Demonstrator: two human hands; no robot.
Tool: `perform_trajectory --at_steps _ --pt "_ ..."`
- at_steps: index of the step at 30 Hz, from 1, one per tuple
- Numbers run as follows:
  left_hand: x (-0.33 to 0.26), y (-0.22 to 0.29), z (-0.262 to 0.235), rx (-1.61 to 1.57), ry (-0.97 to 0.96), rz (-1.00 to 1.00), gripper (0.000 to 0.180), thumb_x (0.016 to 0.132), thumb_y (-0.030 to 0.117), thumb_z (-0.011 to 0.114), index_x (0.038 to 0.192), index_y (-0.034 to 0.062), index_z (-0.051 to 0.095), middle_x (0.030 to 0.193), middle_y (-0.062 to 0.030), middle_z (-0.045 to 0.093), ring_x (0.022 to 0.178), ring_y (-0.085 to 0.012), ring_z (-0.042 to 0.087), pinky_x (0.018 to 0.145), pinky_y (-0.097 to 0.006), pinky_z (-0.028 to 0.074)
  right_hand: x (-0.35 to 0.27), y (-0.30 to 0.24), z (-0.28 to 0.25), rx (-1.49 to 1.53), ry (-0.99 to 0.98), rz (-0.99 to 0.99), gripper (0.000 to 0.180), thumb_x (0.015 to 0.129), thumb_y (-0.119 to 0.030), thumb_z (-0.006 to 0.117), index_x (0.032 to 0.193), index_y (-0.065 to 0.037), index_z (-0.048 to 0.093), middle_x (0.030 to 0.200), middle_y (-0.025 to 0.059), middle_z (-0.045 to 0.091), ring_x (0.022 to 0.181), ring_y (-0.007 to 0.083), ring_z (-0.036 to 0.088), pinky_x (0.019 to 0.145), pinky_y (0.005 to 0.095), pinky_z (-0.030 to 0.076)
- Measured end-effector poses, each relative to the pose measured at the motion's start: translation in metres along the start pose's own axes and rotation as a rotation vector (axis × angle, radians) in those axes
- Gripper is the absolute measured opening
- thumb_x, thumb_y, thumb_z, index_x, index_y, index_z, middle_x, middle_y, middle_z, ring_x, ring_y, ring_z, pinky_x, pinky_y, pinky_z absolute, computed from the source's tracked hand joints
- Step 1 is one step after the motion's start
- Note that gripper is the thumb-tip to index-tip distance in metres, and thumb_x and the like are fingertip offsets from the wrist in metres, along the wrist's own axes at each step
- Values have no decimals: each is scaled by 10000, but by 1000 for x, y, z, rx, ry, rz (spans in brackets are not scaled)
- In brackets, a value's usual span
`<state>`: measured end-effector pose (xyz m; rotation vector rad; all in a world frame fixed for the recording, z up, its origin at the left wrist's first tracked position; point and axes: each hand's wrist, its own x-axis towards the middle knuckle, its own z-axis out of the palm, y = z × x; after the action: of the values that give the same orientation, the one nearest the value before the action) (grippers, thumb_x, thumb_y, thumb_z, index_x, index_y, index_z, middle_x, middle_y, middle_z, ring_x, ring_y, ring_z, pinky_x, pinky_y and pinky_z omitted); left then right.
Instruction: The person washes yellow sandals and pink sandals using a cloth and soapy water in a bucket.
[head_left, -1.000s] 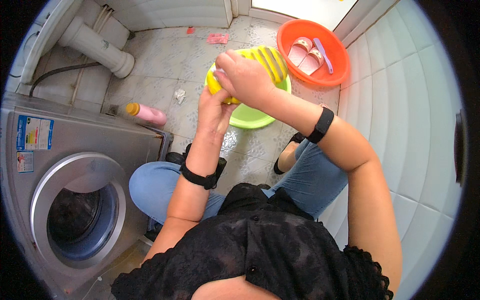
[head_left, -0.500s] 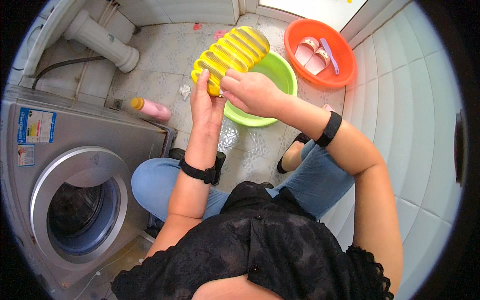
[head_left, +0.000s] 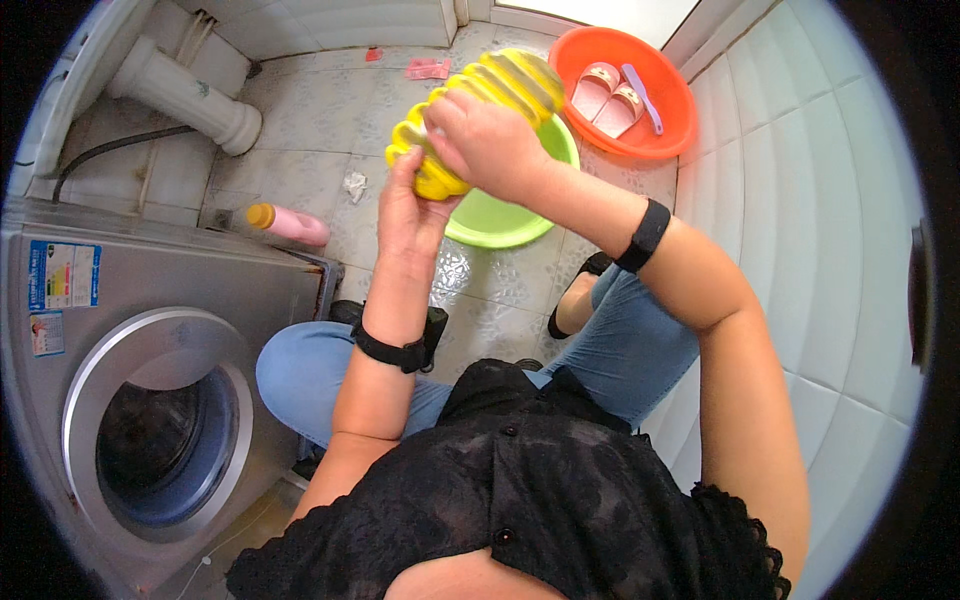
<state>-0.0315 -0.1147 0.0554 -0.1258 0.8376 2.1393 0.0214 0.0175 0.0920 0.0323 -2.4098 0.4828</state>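
Observation:
A yellow slipper [head_left: 520,82] with a thick, wavy-ridged sole is held sole-up, its ridge tops smudged grey. My left hand [head_left: 408,215] grips its near end, thumb over the edge and the other fingers mostly hidden beneath. Across the ridges lies my right hand [head_left: 490,140], fingers curled and pressed together against the sole; whatever they pinch is hidden. Below the slipper sits a light green basin [head_left: 505,222] on the floor, partly covered by the slipper and my right hand.
An orange basin [head_left: 685,112] at the far right holds pink slippers [head_left: 600,88] and a purple brush [head_left: 643,100]. A pink bottle with a yellow cap [head_left: 290,223] lies near the washing machine [head_left: 160,280] at left. Crumpled white paper [head_left: 355,186] and pink scraps [head_left: 428,68] lie on the tiles.
My right hand has moved away from me, from the slipper's near edge up over its ridges. The slipper has tilted slightly, still in my left hand. The whole view has shifted a little.

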Motion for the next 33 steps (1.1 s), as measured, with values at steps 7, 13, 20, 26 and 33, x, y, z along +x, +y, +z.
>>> perform_trajectory --at_steps 7,13,20,26,33 --pt "7 15 -9 -110 31 52 484 872 165 616 1325 111 453 1311 -135 532 1207 -313 529 1010 -567 434 -16 4 -6 47 -208 -37 143 878 -167 593 953 -64 528 860 109 544 718 313 613 613 409 498" --pt "-3 -6 0 74 -128 -72 489 893 214 614 1336 100 441 1325 -130 518 1238 -308 508 998 -556 452 8 13 -2 -33 -91 -6 140 880 -185 591 932 -65 540 873 108 566 721 308 623 624 396 511" --pt "2 10 -2 -76 -52 -121 539 866 285 569 1362 124 432 1392 -119 483 1286 -340 458 1059 -597 355 -1 5 -3 -96 -107 -121 136 873 -210 604 901 -87 551 863 92 575 724 275 633 626 382 518" --pt "7 37 -6 -134 22 81 543 862 263 563 1367 108 439 1401 -140 480 1279 -373 462 1058 -608 364 -16 32 -24 -107 -374 -213 148 879 -209 595 943 -84 549 868 96 550 736 293 613 616 405 498" --pt "-1 18 0 134 -153 73 529 850 158 630 1331 48 437 1298 -131 534 1194 -301 541 1010 -508 449 3 21 -19 -7 -56 -130 110 871 -178 608 924 -94 560 853 95 558 712 308 604 633 395 494"
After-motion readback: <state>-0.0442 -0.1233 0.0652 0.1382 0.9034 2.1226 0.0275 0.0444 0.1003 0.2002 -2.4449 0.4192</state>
